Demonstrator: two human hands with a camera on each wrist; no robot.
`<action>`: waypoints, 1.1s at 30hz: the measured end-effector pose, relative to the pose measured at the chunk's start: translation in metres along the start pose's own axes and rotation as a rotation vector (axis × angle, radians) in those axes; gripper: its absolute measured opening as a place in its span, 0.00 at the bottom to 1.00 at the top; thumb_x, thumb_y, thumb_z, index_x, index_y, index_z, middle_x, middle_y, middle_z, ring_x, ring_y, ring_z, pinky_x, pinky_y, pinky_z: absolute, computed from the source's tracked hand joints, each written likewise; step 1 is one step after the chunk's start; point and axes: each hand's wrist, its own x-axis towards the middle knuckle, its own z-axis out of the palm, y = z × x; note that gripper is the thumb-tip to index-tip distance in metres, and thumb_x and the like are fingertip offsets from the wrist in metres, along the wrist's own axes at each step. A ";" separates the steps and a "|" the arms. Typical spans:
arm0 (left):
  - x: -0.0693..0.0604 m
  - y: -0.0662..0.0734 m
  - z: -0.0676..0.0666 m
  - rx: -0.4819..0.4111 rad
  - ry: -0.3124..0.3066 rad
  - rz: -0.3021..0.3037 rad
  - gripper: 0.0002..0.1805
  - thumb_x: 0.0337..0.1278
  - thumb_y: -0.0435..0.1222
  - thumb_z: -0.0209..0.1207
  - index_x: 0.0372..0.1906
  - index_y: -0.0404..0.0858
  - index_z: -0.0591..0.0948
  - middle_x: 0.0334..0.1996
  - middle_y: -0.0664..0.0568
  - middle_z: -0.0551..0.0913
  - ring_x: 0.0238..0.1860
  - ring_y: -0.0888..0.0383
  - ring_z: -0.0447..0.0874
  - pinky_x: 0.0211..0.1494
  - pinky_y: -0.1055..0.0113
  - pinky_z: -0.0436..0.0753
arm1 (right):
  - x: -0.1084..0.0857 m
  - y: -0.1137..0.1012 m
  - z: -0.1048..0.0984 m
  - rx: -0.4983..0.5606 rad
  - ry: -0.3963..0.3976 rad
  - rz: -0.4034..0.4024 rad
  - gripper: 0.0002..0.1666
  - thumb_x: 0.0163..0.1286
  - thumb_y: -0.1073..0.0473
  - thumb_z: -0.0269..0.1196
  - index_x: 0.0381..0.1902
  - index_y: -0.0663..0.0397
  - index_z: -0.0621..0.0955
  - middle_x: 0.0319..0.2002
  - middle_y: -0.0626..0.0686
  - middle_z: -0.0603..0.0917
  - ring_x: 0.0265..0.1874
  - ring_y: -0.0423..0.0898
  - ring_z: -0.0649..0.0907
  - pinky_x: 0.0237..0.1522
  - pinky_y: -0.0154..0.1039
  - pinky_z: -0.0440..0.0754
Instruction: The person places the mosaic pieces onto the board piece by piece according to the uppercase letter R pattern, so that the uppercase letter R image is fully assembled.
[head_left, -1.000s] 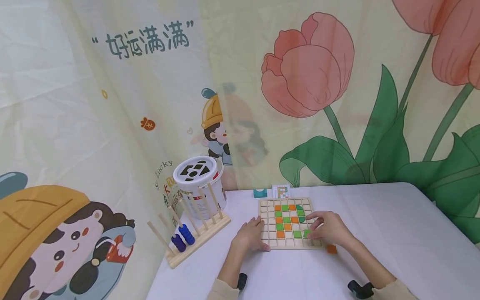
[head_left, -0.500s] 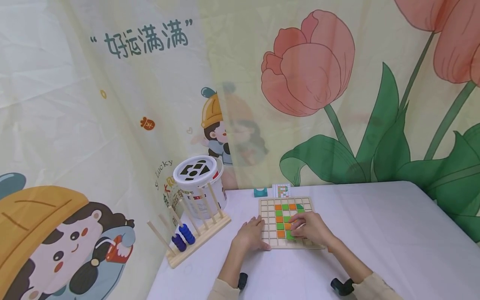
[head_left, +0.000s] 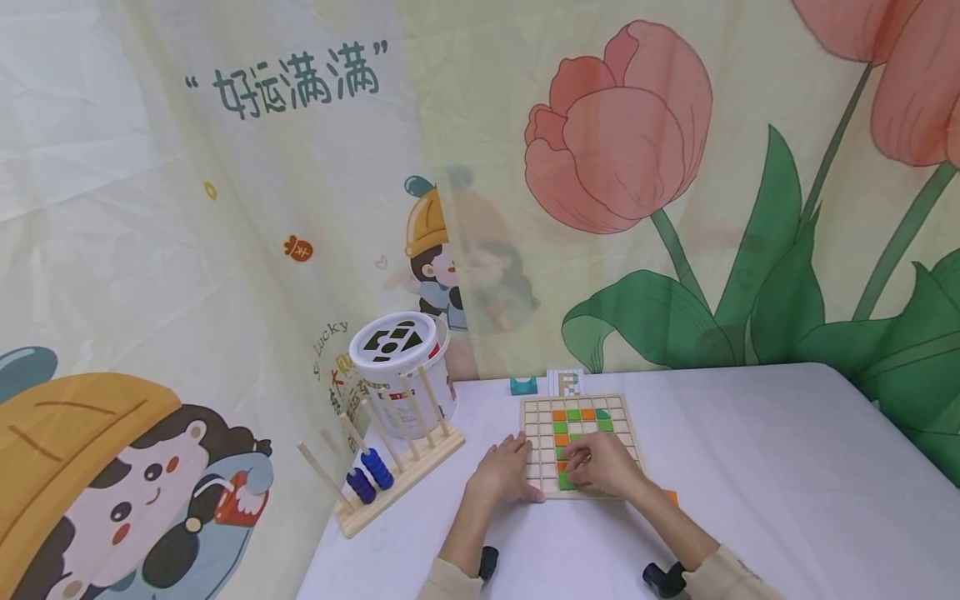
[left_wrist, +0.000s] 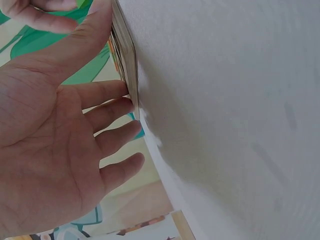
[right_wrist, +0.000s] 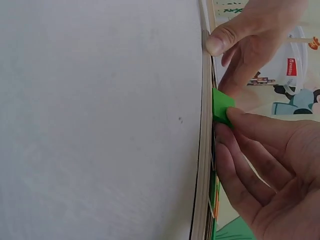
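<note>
A wooden grid board (head_left: 536,422) lies on the table with orange and green tiles in some of its squares. My left hand (head_left: 501,472) rests along its left edge, with relaxed fingers touching the rim and the thumb at the near corner. Over the board's lower part, my right hand (head_left: 609,463) pinches a green tile (right_wrist: 223,106) between thumb and fingers. That tile sits at or just above the near end of the left tile column; exact contact is unclear. The right hand covers several squares in the head view.
An orange tile (head_left: 670,497) lies off the board's near right corner, partly behind the right forearm. Behind the board stand a patterned card (head_left: 566,382) and a teal piece (head_left: 523,386). To the left are a peg rack (head_left: 405,483) with blue beads and a white lidded bucket (head_left: 393,342).
My right hand has moved left across the board, carrying the green tile from the lower right to the near end of the left tile column. My left hand has stayed in place.
</note>
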 end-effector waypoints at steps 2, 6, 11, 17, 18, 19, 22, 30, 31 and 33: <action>0.000 0.000 0.000 0.001 0.002 0.000 0.53 0.45 0.56 0.78 0.76 0.37 0.71 0.79 0.46 0.66 0.80 0.48 0.61 0.80 0.48 0.64 | -0.001 -0.002 0.001 -0.010 0.009 0.006 0.20 0.52 0.70 0.79 0.45 0.55 0.89 0.23 0.42 0.85 0.24 0.42 0.83 0.22 0.35 0.81; -0.001 0.001 0.000 0.003 0.006 -0.004 0.53 0.45 0.56 0.79 0.75 0.37 0.72 0.79 0.46 0.67 0.80 0.48 0.61 0.80 0.48 0.65 | -0.002 -0.008 0.002 -0.035 0.029 0.020 0.26 0.51 0.70 0.80 0.50 0.55 0.89 0.22 0.42 0.84 0.23 0.42 0.81 0.20 0.35 0.78; -0.003 0.001 0.001 0.002 0.020 0.007 0.52 0.44 0.55 0.80 0.74 0.36 0.73 0.77 0.45 0.69 0.79 0.47 0.63 0.79 0.47 0.67 | -0.003 -0.011 0.002 -0.055 0.028 0.015 0.24 0.50 0.73 0.79 0.47 0.55 0.89 0.21 0.42 0.83 0.24 0.42 0.80 0.21 0.35 0.77; -0.003 0.002 0.000 0.000 0.018 0.013 0.52 0.45 0.55 0.79 0.74 0.36 0.73 0.78 0.45 0.69 0.79 0.47 0.63 0.79 0.46 0.66 | -0.002 -0.007 0.002 -0.138 0.003 -0.065 0.19 0.49 0.73 0.80 0.38 0.52 0.90 0.20 0.38 0.82 0.22 0.38 0.81 0.25 0.32 0.79; -0.003 0.002 0.000 -0.001 0.018 0.012 0.52 0.45 0.55 0.79 0.75 0.36 0.73 0.78 0.45 0.68 0.79 0.47 0.63 0.79 0.47 0.66 | -0.001 -0.006 0.003 -0.147 0.002 -0.072 0.19 0.50 0.73 0.79 0.38 0.52 0.90 0.20 0.38 0.82 0.22 0.38 0.81 0.26 0.32 0.79; -0.003 0.002 -0.001 -0.001 0.017 0.011 0.52 0.45 0.55 0.79 0.75 0.36 0.72 0.78 0.45 0.68 0.79 0.47 0.62 0.79 0.47 0.66 | -0.001 -0.005 0.003 -0.152 0.003 -0.078 0.18 0.50 0.73 0.79 0.38 0.52 0.90 0.20 0.38 0.82 0.21 0.38 0.81 0.26 0.32 0.80; -0.003 0.003 -0.002 -0.009 0.015 0.010 0.52 0.46 0.54 0.79 0.75 0.37 0.72 0.78 0.45 0.68 0.80 0.47 0.62 0.80 0.47 0.65 | -0.002 -0.003 0.002 -0.156 0.004 -0.072 0.19 0.50 0.74 0.79 0.39 0.52 0.90 0.20 0.37 0.82 0.22 0.38 0.81 0.27 0.32 0.81; -0.001 0.003 -0.002 -0.019 0.025 0.013 0.52 0.45 0.53 0.80 0.75 0.35 0.72 0.78 0.44 0.68 0.79 0.46 0.62 0.80 0.47 0.65 | -0.015 -0.008 -0.023 -0.123 0.054 -0.059 0.17 0.53 0.71 0.79 0.41 0.54 0.89 0.27 0.40 0.85 0.28 0.38 0.83 0.33 0.31 0.85; -0.001 0.003 -0.002 -0.022 0.024 0.013 0.53 0.44 0.52 0.80 0.75 0.35 0.72 0.78 0.44 0.68 0.80 0.46 0.62 0.80 0.48 0.65 | -0.017 -0.010 -0.028 -0.121 0.050 -0.050 0.18 0.53 0.71 0.80 0.42 0.55 0.89 0.28 0.41 0.85 0.29 0.38 0.83 0.34 0.31 0.85; -0.001 0.002 -0.002 -0.016 0.021 0.011 0.53 0.45 0.52 0.80 0.75 0.35 0.72 0.78 0.44 0.68 0.80 0.46 0.62 0.80 0.48 0.65 | -0.021 -0.014 -0.038 -0.121 0.045 -0.024 0.20 0.53 0.71 0.80 0.44 0.57 0.89 0.29 0.44 0.86 0.30 0.40 0.83 0.35 0.32 0.85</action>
